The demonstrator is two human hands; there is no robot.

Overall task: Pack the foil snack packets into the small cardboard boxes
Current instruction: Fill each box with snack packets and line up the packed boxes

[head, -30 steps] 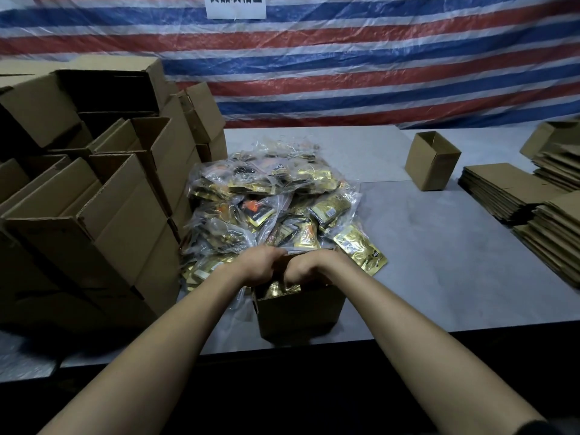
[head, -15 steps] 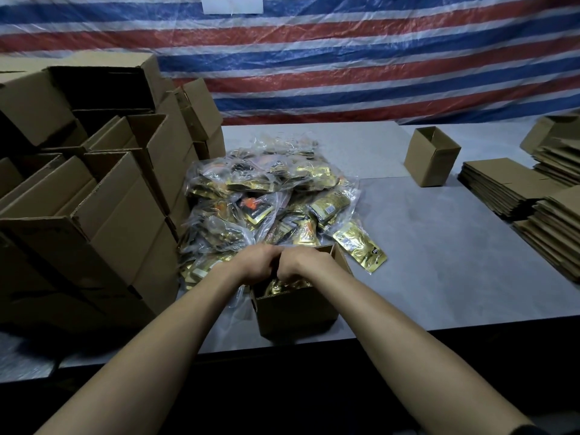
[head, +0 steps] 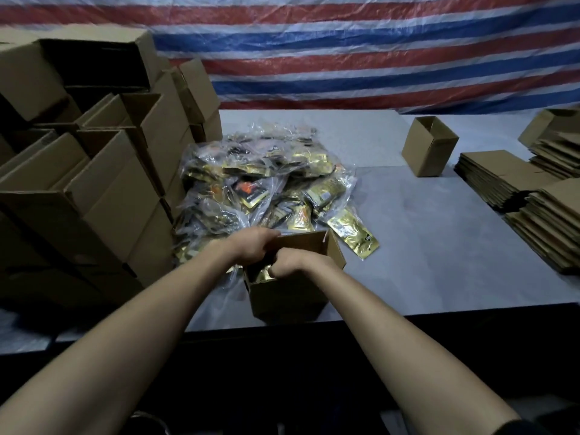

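A small open cardboard box (head: 292, 298) stands at the table's near edge, with gold foil packets (head: 262, 276) showing inside at its left. My left hand (head: 251, 246) curls over the box's far left rim. My right hand (head: 295, 265) is inside the box, fingers curled down on the packets there; the fingertips of both hands are hidden. Just behind the box lies a heap of foil snack packets in clear plastic bags (head: 260, 189). One loose gold packet (head: 354, 234) lies to the box's right.
Large open cartons (head: 94, 183) are stacked high along the left. An empty small box (head: 428, 152) stands at the back right. Piles of flattened boxes (head: 502, 180) (head: 552, 227) fill the right side. Bare grey tabletop (head: 439, 246) lies between.
My right hand has drawn back and sunk lower into the box, uncovering its far right wall. My left hand stays at the left rim.
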